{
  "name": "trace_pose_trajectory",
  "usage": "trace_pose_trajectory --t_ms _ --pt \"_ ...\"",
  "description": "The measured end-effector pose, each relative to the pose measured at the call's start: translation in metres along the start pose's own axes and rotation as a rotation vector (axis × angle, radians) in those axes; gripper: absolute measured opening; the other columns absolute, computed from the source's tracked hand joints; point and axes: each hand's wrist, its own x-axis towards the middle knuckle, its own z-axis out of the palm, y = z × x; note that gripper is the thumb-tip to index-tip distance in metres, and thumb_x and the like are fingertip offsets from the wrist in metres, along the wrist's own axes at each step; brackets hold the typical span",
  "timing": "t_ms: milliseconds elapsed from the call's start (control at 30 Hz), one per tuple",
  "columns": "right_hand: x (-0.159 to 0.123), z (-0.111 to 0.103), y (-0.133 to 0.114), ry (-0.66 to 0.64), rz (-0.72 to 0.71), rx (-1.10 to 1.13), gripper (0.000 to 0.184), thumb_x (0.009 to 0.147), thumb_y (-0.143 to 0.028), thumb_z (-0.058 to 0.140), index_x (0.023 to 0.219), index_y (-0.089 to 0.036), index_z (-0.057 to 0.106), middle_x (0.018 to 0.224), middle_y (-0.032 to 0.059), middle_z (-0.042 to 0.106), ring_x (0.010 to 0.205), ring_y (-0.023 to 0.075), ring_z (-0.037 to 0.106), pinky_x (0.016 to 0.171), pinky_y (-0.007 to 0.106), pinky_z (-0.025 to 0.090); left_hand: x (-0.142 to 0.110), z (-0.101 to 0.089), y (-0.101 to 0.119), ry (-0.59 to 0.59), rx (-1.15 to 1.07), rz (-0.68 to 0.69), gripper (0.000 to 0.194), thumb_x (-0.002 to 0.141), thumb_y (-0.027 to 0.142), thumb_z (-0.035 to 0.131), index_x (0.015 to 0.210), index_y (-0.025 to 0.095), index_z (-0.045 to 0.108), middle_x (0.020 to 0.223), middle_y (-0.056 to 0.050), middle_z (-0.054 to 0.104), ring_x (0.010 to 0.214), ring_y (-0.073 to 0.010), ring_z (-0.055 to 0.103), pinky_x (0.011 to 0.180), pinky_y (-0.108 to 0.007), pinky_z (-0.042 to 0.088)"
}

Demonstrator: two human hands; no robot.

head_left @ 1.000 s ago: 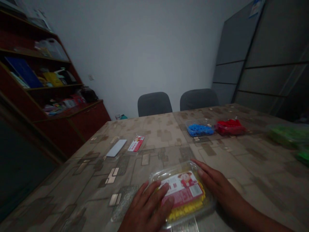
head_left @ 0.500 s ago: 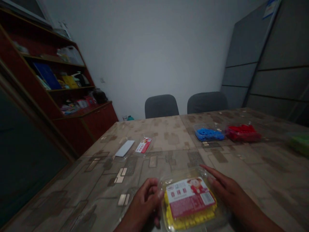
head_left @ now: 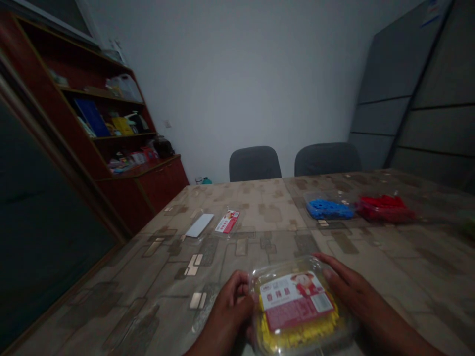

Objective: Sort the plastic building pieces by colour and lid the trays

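A clear plastic box with yellow pieces inside and a white and red label on its lid is at the table's near edge. My left hand grips its left side, fingers curled and thumb on the rim. Along the right side lies my right hand, its fingers pressed against the lid's edge and far corner. The lid looks closed over the yellow pieces. What they are exactly, I cannot make out.
On the patterned table lie two clear lids, one with a white card and one with a red and white label. Open boxes of blue pieces and red pieces stand at the right. Two grey chairs stand behind.
The view has turned slightly left, so everything sits further right. Both hands keep their hold on the yellow box, with little change in grip.
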Motion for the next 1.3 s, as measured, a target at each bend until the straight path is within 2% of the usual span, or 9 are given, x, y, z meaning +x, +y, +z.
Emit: trace_pose_trajectory --t_ms 133,333,600,733,867,967,1067,1200,1300 --pt "0.002 -0.003 0.008 0.019 -0.042 -0.026 0.057 0.088 -0.056 0.048 0.132 -0.019 0.054 0.139 0.0129 0.053 0.128 0.0318 0.048 0.106 0.046 0.040 0.002 0.000 -0.004 0.030 0.108 0.090 0.031 0.073 0.043 0.074 0.078 0.020 0.054 0.068 0.004 0.058 0.055 -0.0101 0.055 0.056 -0.022 0.044" --pt "0.000 -0.001 0.000 0.045 -0.086 -0.078 0.060 0.088 -0.056 0.045 0.133 -0.016 0.054 0.137 0.0139 0.055 0.125 0.0326 0.050 0.101 0.045 0.045 0.006 -0.004 0.003 0.015 0.155 0.026 0.037 0.071 0.051 0.073 0.079 0.021 0.053 0.067 0.005 0.056 0.050 -0.0081 0.051 0.047 -0.019 0.038" --pt "0.006 -0.006 -0.013 0.050 -0.203 -0.323 0.053 0.084 -0.045 0.049 0.125 -0.015 0.063 0.121 0.0137 0.066 0.104 0.0353 0.066 0.079 0.044 0.056 0.021 -0.015 0.017 -0.069 0.293 -0.007 0.031 0.085 0.048 0.059 0.082 0.018 0.055 0.072 0.000 0.057 0.060 -0.0125 0.057 0.054 -0.024 0.046" --pt "0.005 -0.005 -0.017 0.058 -0.206 -0.362 0.056 0.085 -0.048 0.043 0.124 -0.012 0.064 0.122 0.0154 0.064 0.107 0.0353 0.064 0.081 0.044 0.055 0.020 -0.014 0.016 -0.094 0.380 0.016 0.035 0.085 0.053 0.056 0.082 0.018 0.054 0.062 0.002 0.056 0.046 -0.0107 0.052 0.044 -0.022 0.042" --pt "0.006 -0.005 -0.018 0.049 -0.186 -0.417 0.063 0.085 -0.052 0.038 0.124 -0.008 0.063 0.123 0.0176 0.063 0.111 0.0353 0.062 0.088 0.045 0.052 0.020 -0.016 0.023 -0.084 0.574 0.073 0.042 0.093 0.052 0.037 0.074 0.018 0.054 0.052 0.002 0.053 0.042 -0.0130 0.051 0.043 -0.024 0.041" --pt "0.008 -0.010 -0.014 0.069 -0.190 -0.465 0.059 0.086 -0.051 0.039 0.124 -0.013 0.063 0.120 0.0148 0.067 0.114 0.0349 0.059 0.091 0.047 0.050 0.034 -0.030 0.042 -0.022 0.809 0.230 0.032 0.091 0.042 0.046 0.080 0.017 0.064 0.073 -0.006 0.064 0.070 -0.0202 0.061 0.064 -0.031 0.049" --pt "0.009 -0.020 -0.016 0.108 -0.215 -0.455 0.054 0.087 -0.050 0.041 0.124 -0.018 0.064 0.121 0.0116 0.067 0.117 0.0338 0.058 0.093 0.046 0.049 0.059 -0.052 0.064 0.031 1.049 0.372 0.015 0.080 0.026 0.063 0.092 0.020 0.069 0.106 -0.011 0.065 0.108 -0.0286 0.054 0.096 -0.042 0.040" --pt "0.018 -0.036 -0.034 0.178 -0.273 -0.436 0.051 0.082 -0.052 0.046 0.113 -0.018 0.070 0.119 0.0114 0.069 0.112 0.0338 0.060 0.094 0.043 0.047 0.093 -0.079 0.076 0.048 1.270 0.389 0.015 0.085 0.021 0.061 0.099 0.017 0.067 0.113 -0.011 0.063 0.109 -0.0288 0.055 0.097 -0.050 0.041" --pt "0.041 -0.042 -0.045 0.209 -0.275 -0.409 0.044 0.078 -0.050 0.052 0.100 -0.018 0.074 0.091 0.0103 0.076 0.084 0.0300 0.068 0.073 0.037 0.053 0.107 -0.091 0.074 0.045 1.343 0.374 0.028 0.090 0.030 0.058 0.115 0.018 0.059 0.119 -0.008 0.061 0.101 -0.0238 0.061 0.085 -0.045 0.052"
